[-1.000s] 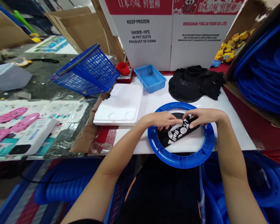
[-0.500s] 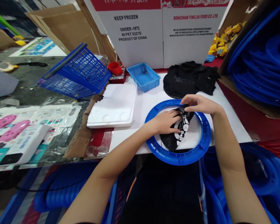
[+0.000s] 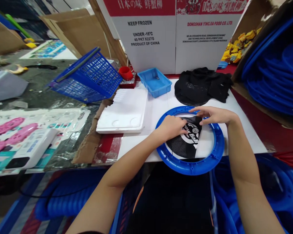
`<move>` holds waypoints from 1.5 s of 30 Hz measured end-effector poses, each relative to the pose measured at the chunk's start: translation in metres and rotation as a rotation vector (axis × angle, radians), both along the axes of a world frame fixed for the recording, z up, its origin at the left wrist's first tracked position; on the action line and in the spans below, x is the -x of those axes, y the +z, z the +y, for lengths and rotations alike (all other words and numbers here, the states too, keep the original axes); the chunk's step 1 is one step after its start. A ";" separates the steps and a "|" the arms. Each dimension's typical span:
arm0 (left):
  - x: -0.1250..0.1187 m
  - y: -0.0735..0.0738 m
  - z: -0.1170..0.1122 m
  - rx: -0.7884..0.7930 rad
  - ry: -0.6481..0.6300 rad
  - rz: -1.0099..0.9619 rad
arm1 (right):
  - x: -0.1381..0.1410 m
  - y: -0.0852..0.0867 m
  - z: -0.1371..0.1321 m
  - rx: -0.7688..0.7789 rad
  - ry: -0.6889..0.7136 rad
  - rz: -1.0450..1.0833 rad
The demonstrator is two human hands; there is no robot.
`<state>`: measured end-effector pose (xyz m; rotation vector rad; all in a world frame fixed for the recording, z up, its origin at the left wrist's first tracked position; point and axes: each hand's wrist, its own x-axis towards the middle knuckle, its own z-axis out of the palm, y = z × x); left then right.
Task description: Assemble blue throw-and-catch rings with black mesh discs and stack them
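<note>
A blue plastic ring (image 3: 219, 143) lies on the white board at the table's front edge. Inside it is a piece of black mesh fabric (image 3: 178, 146) with a white printed ball logo, partly unfolded. My left hand (image 3: 174, 127) reaches over the ring's left side, fingers closed on the fabric's upper left edge. At the ring's upper right, my right hand (image 3: 215, 115) has its thumb and fingers apart, the thumb tip close to the fabric's top right corner. Whether that thumb touches the cloth I cannot tell. Beyond the ring lies a heap of more black mesh fabric (image 3: 200, 86).
A light blue tray (image 3: 156, 85), a white foam slab (image 3: 124, 112) and a blue basket (image 3: 88, 79) stand left of the ring. A printed white carton (image 3: 148, 55) rises behind. To the right, a box holds stacked blue rings (image 3: 271, 78); more blue rings (image 3: 271, 182) lie below the table.
The bunched fabric has been spread out, so more of its logo shows. My left fingers have curled in, and my right thumb has moved away from the other fingers. The view has shifted slightly.
</note>
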<state>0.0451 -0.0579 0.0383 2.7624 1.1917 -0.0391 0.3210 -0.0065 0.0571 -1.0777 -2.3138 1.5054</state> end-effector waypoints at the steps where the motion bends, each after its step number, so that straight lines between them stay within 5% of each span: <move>1: 0.000 0.001 -0.001 0.007 -0.102 -0.051 | 0.001 0.000 0.000 -0.004 0.001 0.027; 4: -0.004 0.000 -0.005 0.090 -0.400 -0.188 | 0.006 0.000 -0.002 0.008 -0.037 0.167; 7: -0.006 -0.008 -0.010 0.232 -0.453 -0.229 | 0.010 0.001 -0.004 -0.035 -0.122 0.245; 10: -0.005 -0.012 -0.010 0.277 -0.364 -0.198 | 0.012 0.001 -0.004 -0.030 -0.118 0.132; 16: -0.005 -0.014 -0.007 0.111 -0.048 -0.110 | 0.006 -0.007 0.001 0.256 -0.093 -0.053; 22: -0.015 -0.017 -0.015 0.132 0.178 -0.127 | 0.010 -0.006 0.001 0.148 -0.126 -0.113; 25: -0.017 -0.016 -0.020 0.295 0.229 -0.245 | 0.015 -0.005 -0.001 0.054 -0.156 -0.110; 29: -0.018 -0.012 -0.023 0.545 0.024 -0.427 | 0.022 -0.007 0.000 -0.145 -0.186 -0.057; 34: -0.018 -0.021 -0.020 0.263 -0.411 -0.337 | 0.020 -0.021 0.010 -0.473 -0.316 -0.037; 40: -0.020 -0.040 -0.027 0.228 -0.286 -0.137 | 0.007 -0.028 0.020 -0.497 -0.301 -0.265; 45: -0.015 -0.024 -0.024 0.269 -0.267 -0.128 | 0.003 -0.019 0.015 -0.432 -0.305 -0.296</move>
